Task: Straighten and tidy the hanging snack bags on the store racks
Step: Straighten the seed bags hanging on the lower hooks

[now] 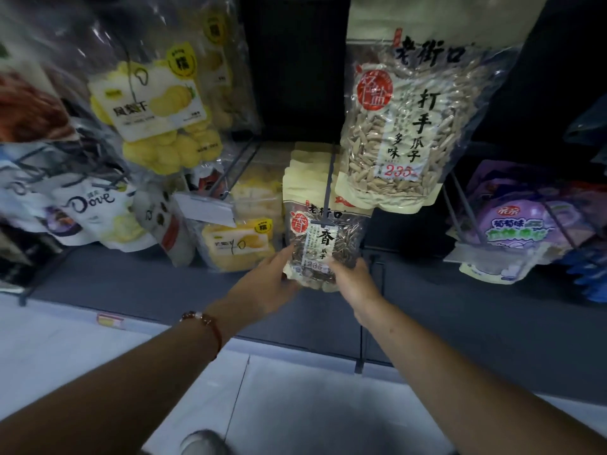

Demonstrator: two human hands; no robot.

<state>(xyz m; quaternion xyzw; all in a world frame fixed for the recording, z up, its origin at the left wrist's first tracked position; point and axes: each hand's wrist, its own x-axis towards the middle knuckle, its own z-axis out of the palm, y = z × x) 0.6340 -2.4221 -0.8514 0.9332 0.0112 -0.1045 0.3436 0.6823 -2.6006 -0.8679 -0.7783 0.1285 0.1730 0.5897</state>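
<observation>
A row of cream-topped bags of dark sunflower seeds hangs on a low metal peg in the middle of the rack. My left hand holds the front bag's lower left corner, thumb on its face. My right hand grips its lower right corner. Above and to the right hangs a larger bag of pale seeds. Yellow dried-fruit bags hang at the upper left.
A white Dove bag and other snack bags crowd the left pegs. Purple jelly bags hang at the right behind a price tag holder. A grey base shelf runs below, with pale floor tiles under my arms.
</observation>
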